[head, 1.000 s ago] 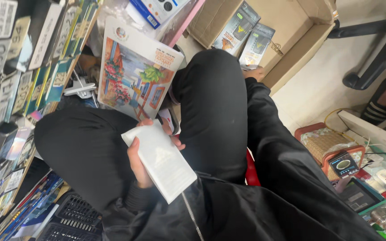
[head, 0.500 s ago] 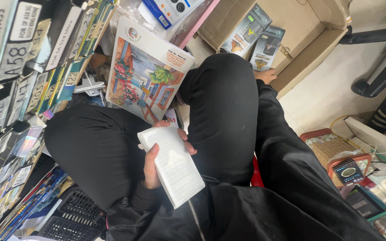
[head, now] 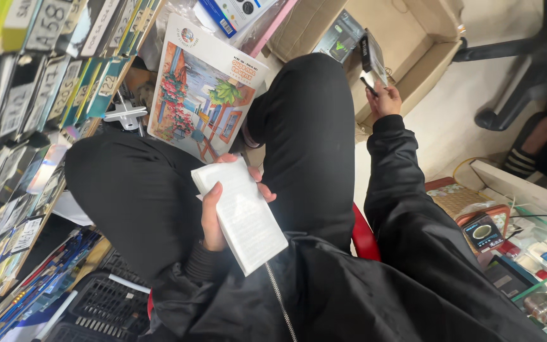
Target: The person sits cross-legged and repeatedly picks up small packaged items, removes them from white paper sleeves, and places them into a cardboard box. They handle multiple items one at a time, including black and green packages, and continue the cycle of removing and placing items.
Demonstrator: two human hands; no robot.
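Note:
I sit with black trousers and a black jacket. My left hand (head: 213,212) grips a flat white packet (head: 242,215) over my lap, its long side running down toward my jacket zip. My right hand (head: 384,98) is stretched out past my right knee and holds a small dark boxed item (head: 371,60) just above an open cardboard box (head: 413,44). Another dark boxed item (head: 338,38) lies inside that box.
A colourful picture kit (head: 204,95) leans against my knees. Racks of number plates and packets (head: 26,95) fill the left side. A black basket (head: 99,304) sits low left. A cluttered tray with small gadgets (head: 508,247) is at right; another person's leg (head: 539,136) shows far right.
My right hand has risen out of the cardboard box with a small dark boxed item in it. The left hand keeps hold of the white packet. The view shifted slightly.

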